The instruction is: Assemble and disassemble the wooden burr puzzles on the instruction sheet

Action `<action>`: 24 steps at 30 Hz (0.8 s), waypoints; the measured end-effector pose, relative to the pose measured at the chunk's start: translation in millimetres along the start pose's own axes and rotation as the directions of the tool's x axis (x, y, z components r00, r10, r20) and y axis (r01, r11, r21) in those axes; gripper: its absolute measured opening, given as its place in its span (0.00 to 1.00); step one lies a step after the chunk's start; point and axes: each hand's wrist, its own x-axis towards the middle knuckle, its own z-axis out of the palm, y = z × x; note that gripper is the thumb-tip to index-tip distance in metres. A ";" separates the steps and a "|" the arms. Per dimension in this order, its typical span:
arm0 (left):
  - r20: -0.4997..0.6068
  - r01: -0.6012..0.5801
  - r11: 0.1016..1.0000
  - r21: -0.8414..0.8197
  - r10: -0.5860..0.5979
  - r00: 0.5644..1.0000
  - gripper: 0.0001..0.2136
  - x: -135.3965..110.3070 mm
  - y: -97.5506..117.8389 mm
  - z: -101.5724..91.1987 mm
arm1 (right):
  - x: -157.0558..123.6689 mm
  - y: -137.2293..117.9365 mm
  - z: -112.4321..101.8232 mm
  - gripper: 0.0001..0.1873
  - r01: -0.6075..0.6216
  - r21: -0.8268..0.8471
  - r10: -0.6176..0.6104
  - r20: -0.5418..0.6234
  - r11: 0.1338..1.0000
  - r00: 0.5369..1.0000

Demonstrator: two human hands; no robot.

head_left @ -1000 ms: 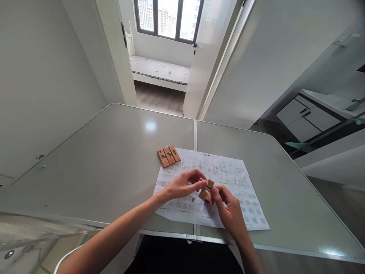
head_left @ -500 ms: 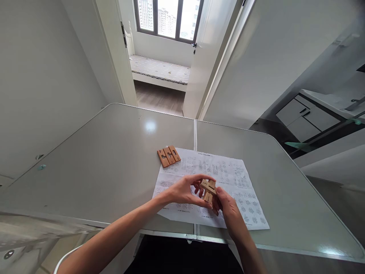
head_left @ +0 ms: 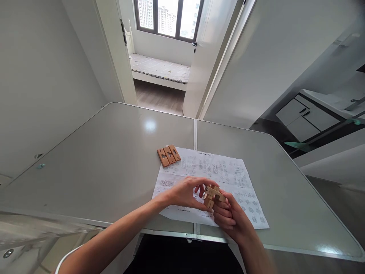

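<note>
Several light wooden puzzle pieces (head_left: 213, 193), fitted crosswise into one another, are held up over the printed sheet (head_left: 242, 182). My left hand (head_left: 189, 193) grips them from the left, thumb at the bottom piece and index finger at the top. From the right, my right hand (head_left: 229, 213) pinches the same wooden pieces, its other fingers curled underneath. Dark marks show on the faces of the pieces. Three reddish-brown slotted wooden boards (head_left: 169, 155) lie side by side at the sheet's upper left corner, apart from both hands.
The grey table (head_left: 119, 152) has a metal seam down its middle and a pale metal front edge close to my body. Beyond it, an open door (head_left: 205, 64) leads to a room with a bed (head_left: 159, 68). Walls flank the table's far side.
The wooden pieces have been turned and shifted slightly right and down. My right hand has rotated, so its curled fingers now show beneath them. The slotted boards stay put.
</note>
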 end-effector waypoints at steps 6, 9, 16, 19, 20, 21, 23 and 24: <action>0.044 -0.059 0.998 0.002 0.059 0.997 0.32 -0.1 -0.2 0.4 | -4.5 2.6 -4.5 0.33 -0.077 0.089 0.065 0.128 0.993 0.990; 0.050 -0.097 0.992 0.083 0.093 0.994 0.29 -1.9 1.8 1.0 | -6.7 2.2 -6.1 0.33 -0.109 0.108 0.092 0.155 0.988 0.984; 0.056 -0.164 0.964 0.207 0.156 0.986 0.24 -1.9 6.9 3.7 | -23.0 -0.9 2.4 0.33 -0.107 -0.008 0.107 -0.004 0.994 0.994; 0.048 -0.138 0.975 0.172 0.131 0.990 0.29 -1.9 4.7 4.8 | -28.1 6.0 15.6 0.32 -0.019 -0.265 -0.052 -0.257 0.964 0.965; 0.045 -0.125 0.979 0.160 0.119 0.992 0.31 -2.2 3.8 5.2 | -28.7 9.0 19.7 0.32 0.007 -0.360 -0.129 -0.316 0.933 0.940; 0.043 -0.113 0.982 0.149 0.108 0.993 0.32 -2.4 2.9 5.7 | -29.0 12.1 23.3 0.32 0.012 -0.446 -0.190 -0.357 0.895 0.915; 0.039 -0.096 0.987 0.132 0.091 0.995 0.32 -2.9 1.6 6.8 | -29.2 16.8 28.4 0.33 -0.007 -0.602 -0.297 -0.403 0.798 0.866; 0.034 -0.091 0.988 0.125 0.087 0.996 0.32 -3.0 1.2 7.4 | -29.5 18.3 30.2 0.34 -0.027 -0.675 -0.345 -0.411 0.737 0.844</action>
